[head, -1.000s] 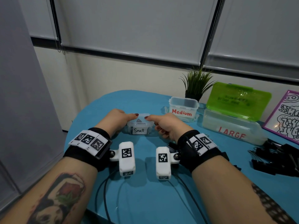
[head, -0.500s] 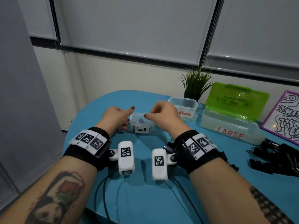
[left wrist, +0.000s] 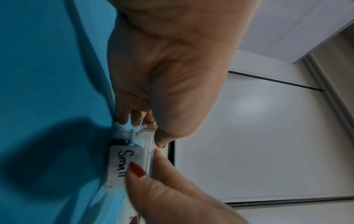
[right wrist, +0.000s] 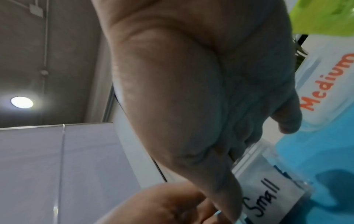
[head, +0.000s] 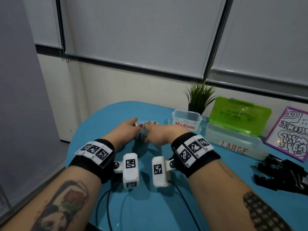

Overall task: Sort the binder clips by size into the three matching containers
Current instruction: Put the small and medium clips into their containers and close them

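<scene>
Both hands on Small container (head: pixel 143 136), centre of head view, on blue table (head: pixel 146 205). Left hand (head: pixel 124 130) gripped its left end, fingers curled over lid edge; right hand (head: pixel 160 135) gripped right end, thumb down front beside label. Judged lid work, early stage: black binder clips (head: pixel 283 174) lay unsorted in pile at right edge. Medium container (head: pixel 186 121) and LARGE container (head: pixel 233 142) stood open, upper right. Left wrist view alone showed dark contents inside Small; head view alone showed pile.
</scene>
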`<state>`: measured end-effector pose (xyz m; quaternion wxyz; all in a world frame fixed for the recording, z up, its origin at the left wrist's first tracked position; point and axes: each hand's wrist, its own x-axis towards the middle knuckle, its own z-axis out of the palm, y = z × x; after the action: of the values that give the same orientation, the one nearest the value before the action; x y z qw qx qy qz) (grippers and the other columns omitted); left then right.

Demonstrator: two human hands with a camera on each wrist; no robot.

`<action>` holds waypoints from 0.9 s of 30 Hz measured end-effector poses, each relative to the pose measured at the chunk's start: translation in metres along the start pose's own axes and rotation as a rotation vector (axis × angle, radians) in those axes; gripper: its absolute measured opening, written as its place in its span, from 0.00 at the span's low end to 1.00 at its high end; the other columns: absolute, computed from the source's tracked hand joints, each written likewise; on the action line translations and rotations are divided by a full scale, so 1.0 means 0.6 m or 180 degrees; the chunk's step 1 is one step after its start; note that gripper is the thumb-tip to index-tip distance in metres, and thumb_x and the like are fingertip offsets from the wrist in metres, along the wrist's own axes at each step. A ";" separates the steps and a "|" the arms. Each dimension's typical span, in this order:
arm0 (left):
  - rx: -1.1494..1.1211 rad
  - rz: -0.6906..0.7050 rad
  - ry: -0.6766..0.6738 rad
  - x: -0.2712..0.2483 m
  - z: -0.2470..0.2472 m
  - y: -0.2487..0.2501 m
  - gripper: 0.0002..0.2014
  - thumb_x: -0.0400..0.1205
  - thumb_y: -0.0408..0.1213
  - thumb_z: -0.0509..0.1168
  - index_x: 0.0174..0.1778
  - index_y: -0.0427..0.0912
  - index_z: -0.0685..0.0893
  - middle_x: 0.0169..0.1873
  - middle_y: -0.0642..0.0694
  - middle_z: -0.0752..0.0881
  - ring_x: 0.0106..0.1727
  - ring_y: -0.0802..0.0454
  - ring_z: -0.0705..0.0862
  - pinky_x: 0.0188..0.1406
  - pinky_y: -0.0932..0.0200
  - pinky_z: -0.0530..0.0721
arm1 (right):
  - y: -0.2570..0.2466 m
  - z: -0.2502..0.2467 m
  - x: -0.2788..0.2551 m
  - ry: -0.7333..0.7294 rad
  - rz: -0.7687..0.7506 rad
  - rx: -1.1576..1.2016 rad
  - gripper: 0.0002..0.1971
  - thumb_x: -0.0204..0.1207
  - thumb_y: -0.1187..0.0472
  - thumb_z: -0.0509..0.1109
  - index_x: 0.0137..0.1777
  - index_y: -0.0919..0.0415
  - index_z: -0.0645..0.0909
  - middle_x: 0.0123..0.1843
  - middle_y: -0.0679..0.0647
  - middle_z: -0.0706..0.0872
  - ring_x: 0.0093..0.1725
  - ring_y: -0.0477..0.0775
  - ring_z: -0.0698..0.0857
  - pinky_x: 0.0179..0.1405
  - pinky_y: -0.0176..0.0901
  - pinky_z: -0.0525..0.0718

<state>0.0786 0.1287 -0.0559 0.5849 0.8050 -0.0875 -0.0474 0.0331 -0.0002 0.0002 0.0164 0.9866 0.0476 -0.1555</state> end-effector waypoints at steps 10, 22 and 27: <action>-0.1065 -0.0028 -0.0512 -0.005 0.005 0.000 0.16 0.88 0.26 0.58 0.54 0.53 0.85 0.47 0.59 0.91 0.51 0.59 0.88 0.47 0.68 0.82 | -0.003 -0.034 0.070 0.0185 0.0311 -0.0101 0.26 0.87 0.48 0.56 0.80 0.61 0.70 0.80 0.62 0.74 0.76 0.63 0.75 0.76 0.59 0.73; -0.0553 -0.0283 0.0274 -0.005 0.008 0.000 0.15 0.84 0.33 0.63 0.66 0.38 0.85 0.43 0.43 0.87 0.44 0.47 0.81 0.49 0.55 0.79 | 0.100 -0.058 -0.086 0.0906 0.0378 0.1736 0.28 0.89 0.62 0.59 0.87 0.63 0.58 0.87 0.58 0.63 0.84 0.58 0.65 0.82 0.47 0.63; -0.0340 -0.0355 0.0309 -0.037 0.047 0.018 0.10 0.81 0.38 0.69 0.55 0.41 0.88 0.48 0.37 0.88 0.40 0.47 0.82 0.50 0.53 0.82 | 0.187 -0.010 -0.184 0.1099 0.0488 0.2484 0.14 0.87 0.67 0.63 0.66 0.60 0.86 0.53 0.43 0.83 0.51 0.47 0.81 0.34 0.31 0.76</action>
<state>0.0512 0.1038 -0.0551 0.6270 0.7776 -0.0113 -0.0455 -0.0583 -0.1213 0.0419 -0.3546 0.9310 -0.0862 0.0071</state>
